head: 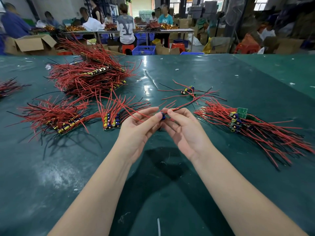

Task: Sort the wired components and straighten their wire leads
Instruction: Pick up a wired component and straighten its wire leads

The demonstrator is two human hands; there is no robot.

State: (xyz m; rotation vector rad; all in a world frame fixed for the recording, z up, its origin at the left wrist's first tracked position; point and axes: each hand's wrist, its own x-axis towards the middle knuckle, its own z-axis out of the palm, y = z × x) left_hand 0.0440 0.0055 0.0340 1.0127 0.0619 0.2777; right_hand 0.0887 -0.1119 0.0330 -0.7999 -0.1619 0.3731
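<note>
Overhead, we are looking down on a wide, glossy dark-green table surface (170, 193) that is filling most of the view and is scuffed with pale smears and bits of litter. Beyond its far edge a crowded workshop is stretching away: people are sitting on red plastic stools at a long grey worktable (144, 31) heaped with red wires and copper-coloured coils, a blue plastic crate (144, 50) is standing on the floor, and brown cardboard boxes (32, 43) are piling up on both sides.

On the green surface, the largest heap of red-wired circuit boards (88, 75) is lying far left of centre. Nearer, a flatter bundle of boards with yellow capacitors (58, 120) is resting at the left, and a neat row of boards with upright red leads (111, 120) is sitting just beside our left hand. At the right, a stacked set of small green boards with trailing red and black wires (247, 126) is fanning toward the table's right edge. A few loose wired boards (188, 91) are lying farther back, right of centre.

We are holding one small board with a blue capacitor (162, 115) above the table, between both hands. Our left hand (138, 128) is pinching it with thumb and fingertips, palm up. Our right hand (184, 128) is pinching its red wire lead (187, 103), which is running up and to the right.
</note>
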